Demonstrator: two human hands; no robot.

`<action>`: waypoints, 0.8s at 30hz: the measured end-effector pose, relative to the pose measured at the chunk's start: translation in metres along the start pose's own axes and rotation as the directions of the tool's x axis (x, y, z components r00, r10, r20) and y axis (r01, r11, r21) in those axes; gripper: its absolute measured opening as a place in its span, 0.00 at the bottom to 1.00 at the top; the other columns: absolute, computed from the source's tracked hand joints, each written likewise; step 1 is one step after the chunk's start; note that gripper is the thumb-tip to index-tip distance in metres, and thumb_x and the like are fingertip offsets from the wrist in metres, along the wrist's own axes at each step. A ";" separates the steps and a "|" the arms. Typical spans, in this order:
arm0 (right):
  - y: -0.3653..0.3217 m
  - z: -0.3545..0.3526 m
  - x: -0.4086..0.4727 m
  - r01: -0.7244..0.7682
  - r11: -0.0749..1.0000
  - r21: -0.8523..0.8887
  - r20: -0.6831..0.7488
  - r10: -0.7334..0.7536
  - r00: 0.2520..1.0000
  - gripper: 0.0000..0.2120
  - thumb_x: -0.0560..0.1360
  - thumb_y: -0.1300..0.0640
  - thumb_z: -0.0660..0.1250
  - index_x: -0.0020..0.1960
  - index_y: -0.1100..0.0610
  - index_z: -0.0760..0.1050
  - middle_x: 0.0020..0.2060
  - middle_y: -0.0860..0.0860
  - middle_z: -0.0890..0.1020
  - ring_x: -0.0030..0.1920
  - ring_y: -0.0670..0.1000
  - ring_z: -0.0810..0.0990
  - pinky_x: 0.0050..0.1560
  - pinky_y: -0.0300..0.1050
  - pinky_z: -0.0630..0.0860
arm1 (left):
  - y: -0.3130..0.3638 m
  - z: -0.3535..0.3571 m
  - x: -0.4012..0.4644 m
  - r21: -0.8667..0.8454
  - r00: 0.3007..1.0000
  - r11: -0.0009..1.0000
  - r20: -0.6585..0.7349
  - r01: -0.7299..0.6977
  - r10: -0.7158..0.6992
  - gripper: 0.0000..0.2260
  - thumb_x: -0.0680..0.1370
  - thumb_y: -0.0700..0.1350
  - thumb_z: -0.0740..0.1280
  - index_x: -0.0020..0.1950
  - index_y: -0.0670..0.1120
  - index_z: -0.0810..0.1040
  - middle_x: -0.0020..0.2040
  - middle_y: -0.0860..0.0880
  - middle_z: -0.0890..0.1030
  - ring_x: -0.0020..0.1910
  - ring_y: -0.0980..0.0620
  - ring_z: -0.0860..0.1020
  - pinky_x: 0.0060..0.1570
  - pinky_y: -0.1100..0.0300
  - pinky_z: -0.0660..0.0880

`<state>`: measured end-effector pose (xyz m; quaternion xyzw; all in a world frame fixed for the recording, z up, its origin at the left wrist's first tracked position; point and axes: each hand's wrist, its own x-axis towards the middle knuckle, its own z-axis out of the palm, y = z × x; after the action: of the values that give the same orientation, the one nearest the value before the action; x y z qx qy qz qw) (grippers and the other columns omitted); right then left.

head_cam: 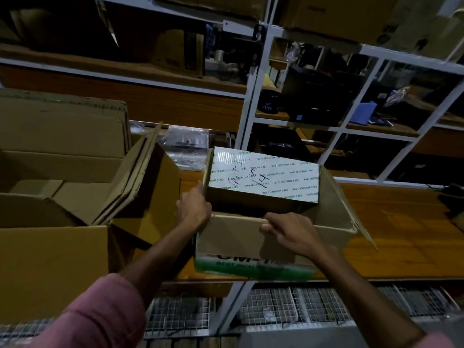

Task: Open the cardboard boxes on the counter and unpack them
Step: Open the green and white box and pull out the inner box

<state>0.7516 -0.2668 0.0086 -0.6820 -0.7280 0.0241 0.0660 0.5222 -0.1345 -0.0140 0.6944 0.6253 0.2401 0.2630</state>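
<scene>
The left hand (pixel 194 209) grips the left end of a small brown cardboard box faced with white printed tape (pixel 261 180), half-raised from the open brown carton (pixel 336 197) on the wooden counter (pixel 401 222); the right hand (pixel 286 231) curls over the carton's near flap. One-ended hold — the box may tip or snag the flap.

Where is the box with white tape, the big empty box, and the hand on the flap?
White-taped box (pixel 263 178), head view, taped top.
Big open box (pixel 50 259), head view, front wall.
Right hand (pixel 288 231), head view, knuckles.
</scene>
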 end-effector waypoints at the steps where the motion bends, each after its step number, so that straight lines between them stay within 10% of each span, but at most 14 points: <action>1: -0.003 -0.002 -0.003 0.005 1.000 0.006 0.028 -0.005 1.000 0.19 0.82 0.36 0.51 0.49 0.48 0.73 0.36 0.46 0.78 0.39 0.48 0.77 0.40 0.46 0.68 | -0.003 -0.002 -0.002 -0.010 1.000 1.000 0.008 -0.005 0.005 0.23 0.79 0.34 0.62 0.73 0.49 0.69 0.59 0.42 0.79 0.56 0.41 0.78 0.55 0.46 0.80; 6: -0.015 -0.016 0.001 -0.244 0.920 0.305 0.123 0.216 0.969 0.33 0.79 0.29 0.42 0.53 0.46 0.81 0.50 0.41 0.83 0.52 0.44 0.79 0.55 0.52 0.69 | 0.001 -0.011 -0.010 -0.063 0.985 0.982 -0.010 -0.175 0.175 0.20 0.80 0.36 0.61 0.73 0.45 0.67 0.63 0.43 0.78 0.61 0.41 0.77 0.61 0.44 0.72; 11: -0.008 -0.024 0.033 -0.388 0.704 0.595 0.308 0.246 0.919 0.22 0.84 0.42 0.56 0.58 0.55 0.82 0.51 0.50 0.86 0.53 0.49 0.83 0.57 0.46 0.77 | 0.005 -0.015 -0.007 0.012 0.876 0.892 -0.182 -0.452 0.447 0.17 0.78 0.39 0.63 0.66 0.44 0.77 0.65 0.45 0.78 0.63 0.44 0.74 0.62 0.48 0.72; 15: 0.005 -0.001 0.084 -0.356 0.902 0.243 0.609 0.144 0.780 0.17 0.82 0.46 0.63 0.68 0.50 0.77 0.65 0.49 0.79 0.65 0.51 0.77 0.66 0.52 0.74 | 0.018 -0.014 0.001 0.054 0.805 0.821 -0.168 -0.569 0.569 0.11 0.79 0.41 0.64 0.57 0.46 0.83 0.51 0.46 0.86 0.49 0.44 0.82 0.50 0.51 0.76; 18: 0.016 0.027 0.114 -0.279 0.960 -0.009 0.726 0.198 0.659 0.31 0.80 0.48 0.64 0.81 0.50 0.58 0.80 0.51 0.59 0.77 0.58 0.63 0.74 0.59 0.66 | 0.027 -0.011 0.007 0.125 0.820 0.814 0.004 -0.568 0.572 0.11 0.80 0.47 0.62 0.57 0.49 0.81 0.48 0.46 0.85 0.46 0.42 0.81 0.43 0.51 0.78; 24: 0.041 0.020 0.142 -0.197 0.962 0.191 0.353 0.120 0.928 0.44 0.75 0.39 0.68 0.82 0.45 0.47 0.80 0.56 0.54 0.79 0.65 0.54 0.76 0.65 0.59 | 0.046 0.006 0.044 0.159 0.756 0.760 0.349 -0.630 0.553 0.10 0.78 0.49 0.65 0.56 0.46 0.79 0.58 0.45 0.81 0.60 0.42 0.77 0.55 0.46 0.77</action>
<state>0.7807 -0.1216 -0.0071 -0.7128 -0.6632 0.2276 0.0142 0.5652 -0.0949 0.0126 0.9129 0.3535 0.1240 0.1624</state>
